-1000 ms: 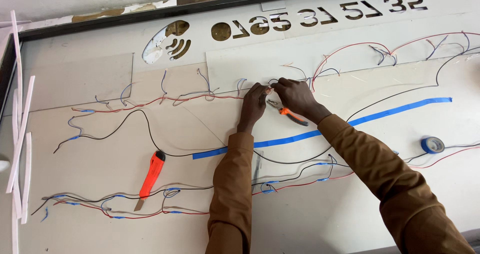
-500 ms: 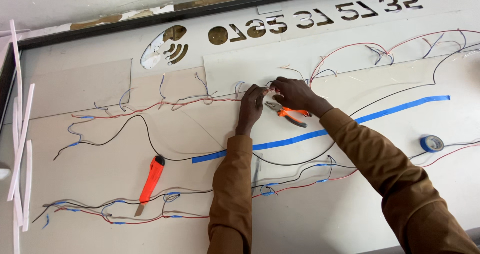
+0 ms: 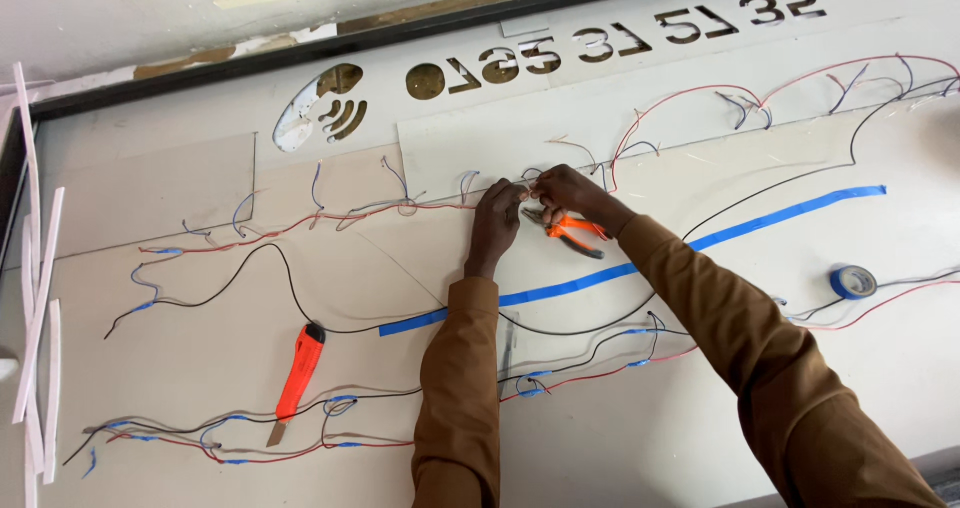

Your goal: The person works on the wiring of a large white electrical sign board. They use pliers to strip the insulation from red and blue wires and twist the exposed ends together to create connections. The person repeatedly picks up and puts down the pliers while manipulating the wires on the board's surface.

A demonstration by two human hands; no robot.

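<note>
Our right hand grips the orange pliers, nose pointing left at the wire pinched in our left hand.

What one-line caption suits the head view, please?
Both hands, left hand and right hand holding orange-handled pliers, work wires on white board.

A white desk carries red, black and blue wires and a long blue tape strip. An orange utility knife lies lower left. 1 blue tape roll sits at right, white strips at left.
</note>
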